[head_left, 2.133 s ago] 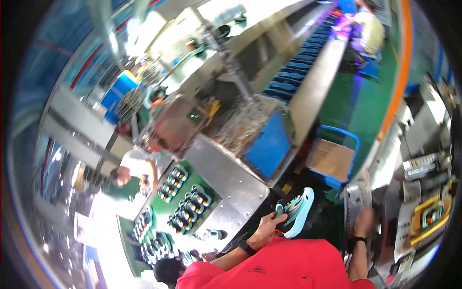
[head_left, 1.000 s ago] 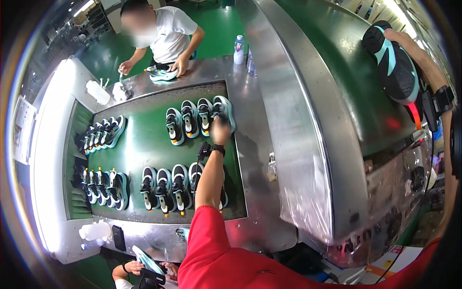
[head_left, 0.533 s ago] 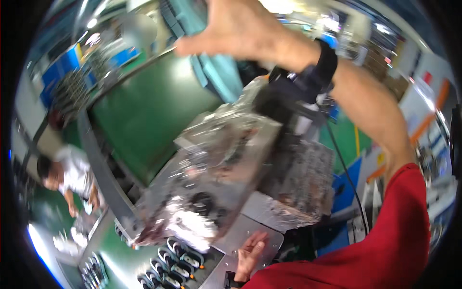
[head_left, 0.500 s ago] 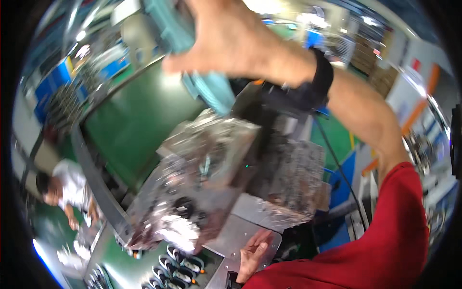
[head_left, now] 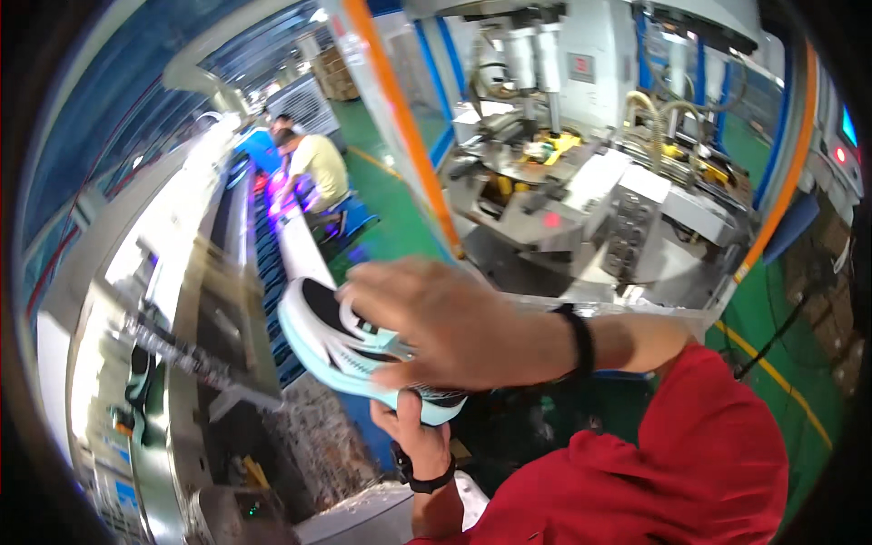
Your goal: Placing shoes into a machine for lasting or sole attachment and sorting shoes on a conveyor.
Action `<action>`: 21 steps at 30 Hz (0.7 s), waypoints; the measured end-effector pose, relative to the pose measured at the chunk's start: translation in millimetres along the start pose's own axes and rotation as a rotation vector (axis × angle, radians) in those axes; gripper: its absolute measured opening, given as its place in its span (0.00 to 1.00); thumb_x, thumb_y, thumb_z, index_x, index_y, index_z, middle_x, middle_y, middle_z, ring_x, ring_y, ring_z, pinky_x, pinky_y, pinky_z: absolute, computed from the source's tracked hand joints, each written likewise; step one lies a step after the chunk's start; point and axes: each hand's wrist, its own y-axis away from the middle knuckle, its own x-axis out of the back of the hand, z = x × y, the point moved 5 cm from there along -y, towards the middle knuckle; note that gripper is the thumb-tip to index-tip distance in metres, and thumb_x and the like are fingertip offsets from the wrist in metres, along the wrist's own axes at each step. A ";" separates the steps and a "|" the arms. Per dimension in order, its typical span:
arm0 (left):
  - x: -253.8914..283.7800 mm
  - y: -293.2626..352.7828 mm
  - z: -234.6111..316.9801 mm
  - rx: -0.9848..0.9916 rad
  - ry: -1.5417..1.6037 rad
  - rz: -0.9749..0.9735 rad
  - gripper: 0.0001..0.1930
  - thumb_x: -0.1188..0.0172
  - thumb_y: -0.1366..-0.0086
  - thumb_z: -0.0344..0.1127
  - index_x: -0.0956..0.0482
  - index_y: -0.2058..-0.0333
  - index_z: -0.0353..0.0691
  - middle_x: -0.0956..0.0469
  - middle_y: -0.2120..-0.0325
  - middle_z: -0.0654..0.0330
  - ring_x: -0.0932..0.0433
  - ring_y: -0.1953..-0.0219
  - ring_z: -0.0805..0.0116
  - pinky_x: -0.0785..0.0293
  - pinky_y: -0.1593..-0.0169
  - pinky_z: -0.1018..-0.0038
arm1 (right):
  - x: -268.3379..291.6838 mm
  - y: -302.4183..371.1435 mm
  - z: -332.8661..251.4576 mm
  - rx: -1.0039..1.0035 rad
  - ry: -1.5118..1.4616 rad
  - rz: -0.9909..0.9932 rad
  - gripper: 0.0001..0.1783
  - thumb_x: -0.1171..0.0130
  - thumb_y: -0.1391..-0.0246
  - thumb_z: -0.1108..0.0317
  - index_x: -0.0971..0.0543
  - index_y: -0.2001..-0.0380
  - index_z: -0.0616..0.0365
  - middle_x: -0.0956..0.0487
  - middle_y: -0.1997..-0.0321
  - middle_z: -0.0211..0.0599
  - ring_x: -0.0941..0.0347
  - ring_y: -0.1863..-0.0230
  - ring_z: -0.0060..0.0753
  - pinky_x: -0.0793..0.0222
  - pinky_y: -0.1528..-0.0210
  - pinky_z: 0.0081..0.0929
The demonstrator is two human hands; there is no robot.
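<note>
A light teal, white and black sports shoe (head_left: pixel 341 350) is held in front of me at the centre, its rounded end toward the upper left. My right hand (head_left: pixel 436 313) reaches across from the right and closes over the shoe's upper, fingers blurred by motion. From below, my left hand (head_left: pixel 420 436) grips the lower right end of the shoe, its thumb up against the teal sole. The shoe's far side and part of its upper are hidden behind my right hand.
A long conveyor line (head_left: pixel 263 263) runs away at left. At right stands a machine (head_left: pixel 545 200) with metal fixtures, framed by orange posts (head_left: pixel 400 118). A person in a yellow shirt (head_left: pixel 322 173) sits beside the line. A foil-like, worn surface (head_left: pixel 318 445) lies below left.
My view has swung round to the machine. My left hand has left the metal plate and now grips the shoe. My right hand, raised with a teal item before, is lower on the shoe.
</note>
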 end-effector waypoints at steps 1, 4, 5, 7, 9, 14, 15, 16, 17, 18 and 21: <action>-23.1 -2.3 -16.2 0.117 0.010 0.048 0.20 0.40 0.39 0.31 0.32 0.50 0.30 0.26 0.57 0.56 0.24 0.56 0.64 0.29 0.49 0.67 | 31.2 29.2 29.3 -0.066 0.023 0.077 0.47 0.29 0.58 0.46 0.34 0.40 0.64 0.29 0.43 0.50 0.29 0.46 0.46 0.31 0.47 0.38; -77.6 10.5 -100.9 0.384 -0.053 -0.023 0.19 0.44 0.36 0.28 0.32 0.47 0.31 0.24 0.56 0.55 0.24 0.54 0.67 0.29 0.49 0.71 | 72.4 152.6 113.1 -0.761 -0.819 0.152 0.48 0.25 0.60 0.57 0.37 0.37 0.60 0.25 0.46 0.39 0.28 0.47 0.28 0.32 0.44 0.32; -96.4 17.4 -135.0 0.428 -0.172 -0.088 0.21 0.44 0.36 0.28 0.33 0.45 0.31 0.24 0.55 0.56 0.24 0.54 0.68 0.29 0.48 0.72 | 78.6 191.8 135.6 -0.846 -0.956 0.150 0.49 0.25 0.60 0.58 0.38 0.37 0.61 0.24 0.49 0.36 0.29 0.49 0.25 0.32 0.45 0.28; -148.5 31.0 -195.2 0.501 -0.273 -0.259 0.25 0.43 0.36 0.28 0.36 0.42 0.31 0.25 0.53 0.56 0.26 0.53 0.70 0.31 0.48 0.74 | 106.9 256.9 168.5 -1.045 -0.805 0.304 0.44 0.27 0.60 0.65 0.35 0.40 0.64 0.23 0.52 0.34 0.30 0.52 0.22 0.33 0.46 0.23; -203.1 45.8 -243.6 0.576 -0.337 -0.439 0.31 0.42 0.35 0.31 0.43 0.35 0.32 0.26 0.50 0.57 0.28 0.50 0.70 0.32 0.46 0.74 | 130.7 320.7 204.9 -1.113 -0.734 0.469 0.41 0.28 0.61 0.66 0.33 0.42 0.64 0.23 0.52 0.34 0.29 0.53 0.22 0.33 0.47 0.23; -285.3 76.7 -352.4 0.884 -0.510 -0.831 0.36 0.47 0.30 0.49 0.47 0.33 0.33 0.32 0.43 0.52 0.30 0.46 0.67 0.32 0.44 0.71 | 217.0 456.5 240.6 -1.416 -0.718 0.866 0.39 0.31 0.60 0.73 0.33 0.41 0.66 0.24 0.53 0.37 0.27 0.56 0.26 0.32 0.48 0.24; -301.7 81.9 -376.6 0.946 -0.464 -0.818 0.36 0.48 0.30 0.51 0.46 0.34 0.33 0.32 0.43 0.51 0.29 0.46 0.65 0.32 0.43 0.69 | 233.5 484.0 244.8 -1.372 -0.719 1.059 0.40 0.33 0.59 0.76 0.35 0.39 0.66 0.25 0.51 0.39 0.27 0.56 0.27 0.32 0.48 0.26; -310.3 87.5 -403.0 1.005 -0.428 -0.788 0.36 0.50 0.29 0.53 0.45 0.34 0.33 0.31 0.43 0.51 0.28 0.46 0.64 0.31 0.43 0.68 | 240.6 509.3 245.3 -1.453 -0.699 1.273 0.39 0.36 0.58 0.78 0.35 0.39 0.66 0.25 0.50 0.39 0.26 0.55 0.27 0.32 0.48 0.26; -327.0 90.0 -426.7 1.040 -0.399 -0.782 0.36 0.51 0.30 0.56 0.42 0.36 0.32 0.29 0.45 0.50 0.25 0.49 0.61 0.29 0.45 0.67 | 253.1 522.9 245.7 -1.426 -0.630 1.353 0.37 0.37 0.57 0.78 0.34 0.40 0.65 0.25 0.51 0.38 0.26 0.55 0.27 0.32 0.47 0.26; -334.6 92.0 -462.8 1.101 -0.359 -0.737 0.34 0.50 0.30 0.57 0.36 0.39 0.31 0.28 0.47 0.51 0.25 0.51 0.64 0.27 0.48 0.69 | 267.0 537.2 248.0 -1.397 -0.558 1.427 0.35 0.38 0.56 0.78 0.33 0.40 0.64 0.24 0.52 0.37 0.26 0.54 0.27 0.31 0.47 0.26; -362.3 76.4 -563.8 0.962 -0.596 -0.751 0.32 0.45 0.34 0.58 0.27 0.49 0.29 0.22 0.56 0.54 0.24 0.58 0.71 0.28 0.58 0.76 | 319.0 548.6 257.3 -1.238 -0.374 1.337 0.31 0.39 0.53 0.76 0.30 0.42 0.63 0.23 0.51 0.35 0.25 0.54 0.27 0.31 0.48 0.24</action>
